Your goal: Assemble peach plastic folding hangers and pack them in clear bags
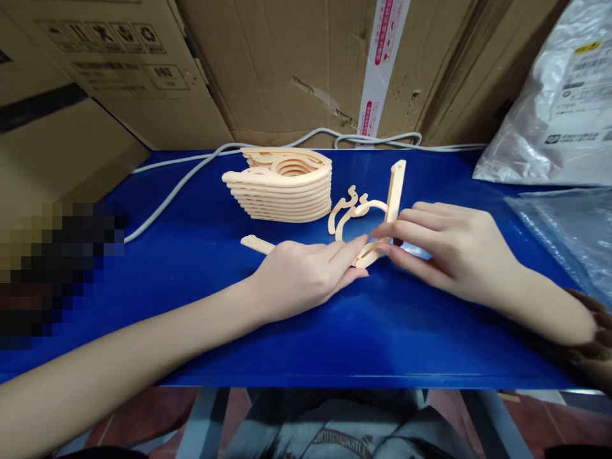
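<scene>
A cream plastic folding hanger (394, 185) lies in the middle of the blue table, partly hidden by my hands. One of its arms points up and away on the right; another end shows left of my left hand (306, 277). That hand rests over the hanger, fingers together and closed on it near the joint. My right hand (444, 245) pinches the same joint between thumb and fingertips. Just beyond my fingertips lie curved cream hook pieces (340, 213). A neat stack of folded cream hangers (287, 191) stands behind my left hand.
Cardboard boxes (296, 64) line the back and left of the blue table (191, 331). A white cable (172, 197) runs along the rear edge. At right are a plastic-wrapped package (549, 115) and a clear bag (568, 229). A blurred dark area covers the left edge.
</scene>
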`<state>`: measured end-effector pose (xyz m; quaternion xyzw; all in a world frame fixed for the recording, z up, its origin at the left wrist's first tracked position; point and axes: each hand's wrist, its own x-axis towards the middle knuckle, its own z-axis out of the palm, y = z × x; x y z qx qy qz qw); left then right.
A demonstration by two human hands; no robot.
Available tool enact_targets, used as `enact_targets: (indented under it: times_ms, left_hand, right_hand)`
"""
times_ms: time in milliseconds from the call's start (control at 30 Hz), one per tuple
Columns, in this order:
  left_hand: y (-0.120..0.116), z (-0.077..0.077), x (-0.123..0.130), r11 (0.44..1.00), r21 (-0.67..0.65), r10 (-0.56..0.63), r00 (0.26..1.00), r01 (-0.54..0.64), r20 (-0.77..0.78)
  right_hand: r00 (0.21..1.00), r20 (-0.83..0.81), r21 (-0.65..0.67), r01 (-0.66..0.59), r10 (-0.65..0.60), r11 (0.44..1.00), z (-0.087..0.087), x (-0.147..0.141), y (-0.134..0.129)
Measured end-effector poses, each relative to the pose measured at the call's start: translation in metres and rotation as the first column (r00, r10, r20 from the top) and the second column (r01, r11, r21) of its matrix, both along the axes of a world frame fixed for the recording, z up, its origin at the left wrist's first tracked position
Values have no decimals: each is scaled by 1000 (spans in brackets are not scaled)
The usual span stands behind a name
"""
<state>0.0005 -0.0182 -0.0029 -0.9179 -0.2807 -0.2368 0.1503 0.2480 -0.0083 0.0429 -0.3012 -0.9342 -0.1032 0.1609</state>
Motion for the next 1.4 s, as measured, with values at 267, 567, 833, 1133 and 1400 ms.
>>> enact_targets:
  times_ms: [267,567,833,1133,1400]
  left_hand:
    - [-6,11,5,991,101,-83,995,89,-64]
    - [10,0,3,998,47,-41,994,45,-98]
    - [12,-3,3,1000,-11,-22,993,21,-117]
    - [6,7,3,995,74,-55,996,60,-72]
    - [13,-3,2,996,12,-83,996,84,-43]
  right_hand:
    - [958,63,39,279,-281,960,2,11,15]
    - [912,255,114,301,-320,947,-11,25,32]
    - [872,314,192,328,-375,925,-14,37,36]
    - [910,231,120,324,-344,938,-19,36,41]
    - [889,303,125,320,-343,939,-22,22,40]
